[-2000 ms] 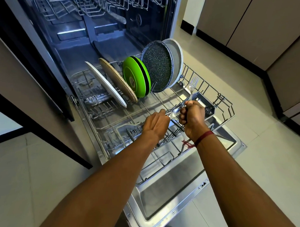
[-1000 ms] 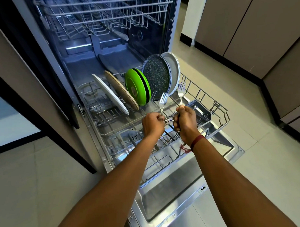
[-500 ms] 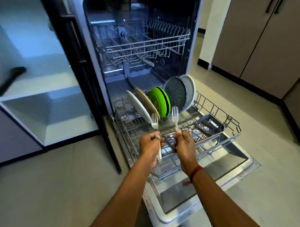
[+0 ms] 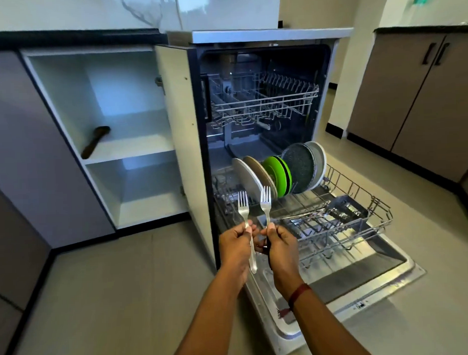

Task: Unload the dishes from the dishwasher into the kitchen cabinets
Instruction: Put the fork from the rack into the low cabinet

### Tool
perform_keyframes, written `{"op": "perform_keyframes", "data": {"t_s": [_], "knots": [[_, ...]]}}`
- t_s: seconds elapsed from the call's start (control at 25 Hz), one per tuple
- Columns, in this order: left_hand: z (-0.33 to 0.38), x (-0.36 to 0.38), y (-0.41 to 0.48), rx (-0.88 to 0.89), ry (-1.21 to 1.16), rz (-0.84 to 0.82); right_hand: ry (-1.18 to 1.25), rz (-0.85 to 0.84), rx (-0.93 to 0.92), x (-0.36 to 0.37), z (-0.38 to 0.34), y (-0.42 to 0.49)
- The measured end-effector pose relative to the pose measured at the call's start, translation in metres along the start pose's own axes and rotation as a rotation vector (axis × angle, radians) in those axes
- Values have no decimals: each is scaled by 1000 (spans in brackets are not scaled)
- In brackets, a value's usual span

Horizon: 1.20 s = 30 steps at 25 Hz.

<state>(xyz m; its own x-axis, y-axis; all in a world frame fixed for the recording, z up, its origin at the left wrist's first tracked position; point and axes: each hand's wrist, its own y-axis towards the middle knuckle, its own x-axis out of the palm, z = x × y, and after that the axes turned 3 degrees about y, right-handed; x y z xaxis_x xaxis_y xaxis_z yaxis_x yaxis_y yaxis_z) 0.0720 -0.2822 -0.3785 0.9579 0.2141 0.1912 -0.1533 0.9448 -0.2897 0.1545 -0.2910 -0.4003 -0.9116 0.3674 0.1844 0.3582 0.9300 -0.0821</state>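
My left hand [image 4: 234, 246] pinches a steel fork [image 4: 244, 211] upright, tines up. My right hand [image 4: 280, 244] holds a second fork [image 4: 265, 205] the same way, close beside it. Both hands hover in front of the dishwasher's left edge, above the floor. The pulled-out lower rack [image 4: 362, 226] carries several upright plates: a white one [image 4: 247, 177], a beige one [image 4: 262, 175], a green one [image 4: 276, 174], a dark speckled one [image 4: 299, 167] and a grey one [image 4: 318, 161]. More cutlery [image 4: 306, 216] lies across the rack.
An open white cabinet [image 4: 131, 151] stands left of the dishwasher, with a dark wooden utensil [image 4: 95, 141] on its upper shelf. Its door [image 4: 182, 131] stands open against the dishwasher. The dishwasher door [image 4: 364, 284] lies flat over the floor. Closed brown cabinets [image 4: 410, 96] line the right.
Both hands lifted a fork each out of the lower rack and drew back and left, away from it. The view pulled back and up, revealing the open cabinet.
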Motion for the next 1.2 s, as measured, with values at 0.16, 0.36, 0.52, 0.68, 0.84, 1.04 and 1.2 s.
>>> {"op": "perform_keyframes", "data": {"t_s": [0.16,0.36,0.52,0.68,0.84,1.04,1.2], "knots": [[14,-51,-1,23,-4,15,10,-8,31,53,5,-33],[27,-101,1,25,-46,38,-24,-46,14,104,11,-61],[30,-126,-4,54,-79,62,-36,-91,-1,128,15,-76],[36,-148,0,39,-46,105,-22,-143,12,149,18,-83],[49,-165,7,70,-46,140,-45,-170,29,174,24,-81],[60,-183,30,48,-140,151,-94,-197,70,205,26,-70],[62,-200,52,38,-237,122,-148,-225,52,225,34,-58]]}}
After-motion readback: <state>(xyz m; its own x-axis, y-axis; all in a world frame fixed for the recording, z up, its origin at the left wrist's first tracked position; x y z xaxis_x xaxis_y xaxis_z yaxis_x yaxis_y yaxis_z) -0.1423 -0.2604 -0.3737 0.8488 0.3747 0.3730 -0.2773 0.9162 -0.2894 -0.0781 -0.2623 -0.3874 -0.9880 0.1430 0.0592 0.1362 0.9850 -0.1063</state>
